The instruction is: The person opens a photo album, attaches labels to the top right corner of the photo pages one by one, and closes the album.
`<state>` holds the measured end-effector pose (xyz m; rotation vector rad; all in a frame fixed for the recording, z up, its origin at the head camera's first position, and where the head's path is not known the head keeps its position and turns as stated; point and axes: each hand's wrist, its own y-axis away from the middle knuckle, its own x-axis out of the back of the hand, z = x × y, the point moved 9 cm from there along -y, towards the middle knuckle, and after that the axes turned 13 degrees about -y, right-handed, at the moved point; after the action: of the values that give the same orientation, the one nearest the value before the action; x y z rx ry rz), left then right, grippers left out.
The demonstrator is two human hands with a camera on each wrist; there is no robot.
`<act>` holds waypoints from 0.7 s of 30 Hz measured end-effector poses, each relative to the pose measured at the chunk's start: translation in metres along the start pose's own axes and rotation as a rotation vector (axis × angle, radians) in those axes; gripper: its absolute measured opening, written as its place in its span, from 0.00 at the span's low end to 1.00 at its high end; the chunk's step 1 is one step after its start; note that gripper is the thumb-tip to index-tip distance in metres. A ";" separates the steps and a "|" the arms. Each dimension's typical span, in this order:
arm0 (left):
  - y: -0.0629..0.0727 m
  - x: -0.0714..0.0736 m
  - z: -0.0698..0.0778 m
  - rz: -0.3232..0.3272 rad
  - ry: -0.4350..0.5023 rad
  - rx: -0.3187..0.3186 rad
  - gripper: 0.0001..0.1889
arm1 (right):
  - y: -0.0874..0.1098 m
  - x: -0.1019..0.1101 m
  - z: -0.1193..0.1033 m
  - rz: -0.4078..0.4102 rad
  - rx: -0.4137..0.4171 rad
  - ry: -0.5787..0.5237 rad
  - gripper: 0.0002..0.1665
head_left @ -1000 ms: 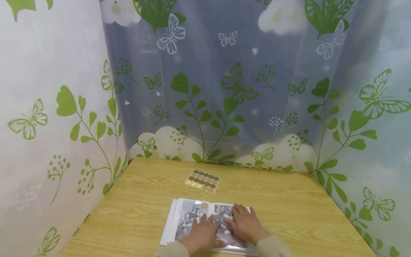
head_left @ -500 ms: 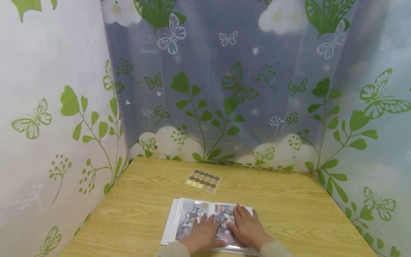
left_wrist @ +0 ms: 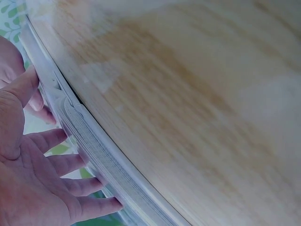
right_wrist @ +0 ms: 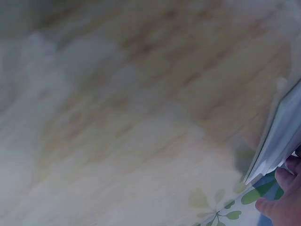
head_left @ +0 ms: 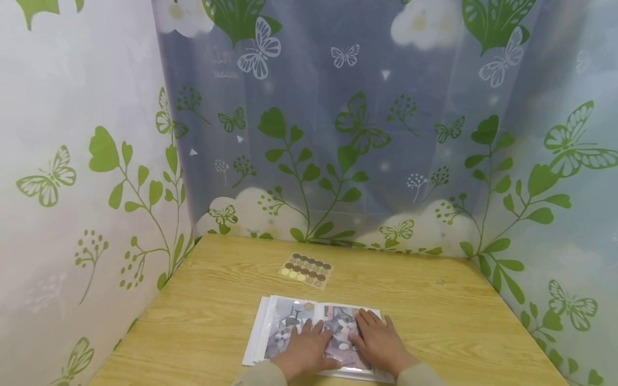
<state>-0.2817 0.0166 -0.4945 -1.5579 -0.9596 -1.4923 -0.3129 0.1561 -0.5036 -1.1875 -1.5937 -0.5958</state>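
Observation:
An open photo album [head_left: 289,313] with glossy clear pockets lies near the front of the table, a picture showing on each page. My left hand [head_left: 306,348] rests on it near the middle fold, fingers spread and straight. On the right page lies my right hand [head_left: 383,343], its fingers extended towards the far right corner. In the left wrist view the album's thick stack of pages [left_wrist: 103,155] shows edge-on beneath the left hand [left_wrist: 42,174]. The right wrist view catches the album's edge [right_wrist: 277,132] and part of the right hand [right_wrist: 284,197].
Beyond the album lies a sheet of round stickers [head_left: 306,271] in brown and yellow. The wood-grain table [head_left: 193,311] meets patterned curtains [head_left: 318,177] at its back and sides.
My right hand has slid a little to the right over the page, uncovering more of the picture. The left hand stays where it was.

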 end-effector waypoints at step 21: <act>-0.003 -0.007 -0.002 -0.018 0.009 0.003 0.40 | -0.015 0.000 0.004 0.007 -0.042 -0.008 0.37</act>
<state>-0.2853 0.0161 -0.5012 -1.5428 -0.9721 -1.5087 -0.3283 0.1531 -0.5027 -1.2279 -1.5895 -0.6236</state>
